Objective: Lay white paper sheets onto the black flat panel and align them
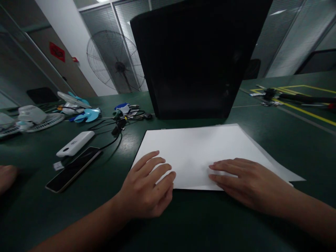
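A white sheet of paper [199, 154] lies flat on the dark green counter [275, 140], near its front edge, with a second sheet peeking out beneath on the right. Both of the person's hands rest palm-down on the paper's near edge, apparently pinning it flat. The left hand [149, 187] covers the near left corner, fingers loosely curled, its grip open and holding nothing. The right hand [246, 180] lies flat with fingers stretched leftward, grip also open. Behind the paper stands a black panel [194, 59]. Toward the counter's left edge lie a phone [73, 168] and a white power bank [75, 143].
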`<state>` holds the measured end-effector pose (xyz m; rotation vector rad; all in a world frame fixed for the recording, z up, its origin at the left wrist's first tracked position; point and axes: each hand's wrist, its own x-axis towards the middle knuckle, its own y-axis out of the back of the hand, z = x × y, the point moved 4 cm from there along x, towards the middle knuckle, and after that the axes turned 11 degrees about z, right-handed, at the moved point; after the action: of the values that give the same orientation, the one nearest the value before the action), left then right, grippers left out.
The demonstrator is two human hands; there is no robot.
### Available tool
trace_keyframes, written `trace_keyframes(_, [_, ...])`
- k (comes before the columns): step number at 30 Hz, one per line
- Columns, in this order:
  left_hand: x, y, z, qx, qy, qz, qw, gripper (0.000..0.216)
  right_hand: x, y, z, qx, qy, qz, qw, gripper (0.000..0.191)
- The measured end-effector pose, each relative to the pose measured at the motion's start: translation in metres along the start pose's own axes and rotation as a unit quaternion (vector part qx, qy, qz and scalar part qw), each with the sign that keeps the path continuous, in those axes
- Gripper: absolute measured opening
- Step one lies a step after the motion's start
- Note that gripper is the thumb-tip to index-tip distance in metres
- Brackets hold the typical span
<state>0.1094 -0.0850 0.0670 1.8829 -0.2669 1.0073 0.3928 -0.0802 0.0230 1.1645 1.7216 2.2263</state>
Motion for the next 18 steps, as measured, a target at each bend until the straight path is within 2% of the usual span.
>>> trace_keyframes(4, [-0.006,-0.017,-0.001,-0.012,-0.030,-0.116,0.993,0.043,0.005,0.002,-0.007,0.001,0.014,0.014,1.000,0.038])
trace_keyframes(6, [-0.010,-0.022,-0.003,-0.012,-0.027,-0.155,0.987,0.046,0.007,0.004,-0.010,0.002,0.016,0.024,1.000,0.036])
trace_keyframes(18, [-0.013,-0.026,-0.004,-0.021,-0.008,-0.162,0.987,0.034,0.010,0.004,-0.010,0.044,0.017,0.008,0.999,0.033])
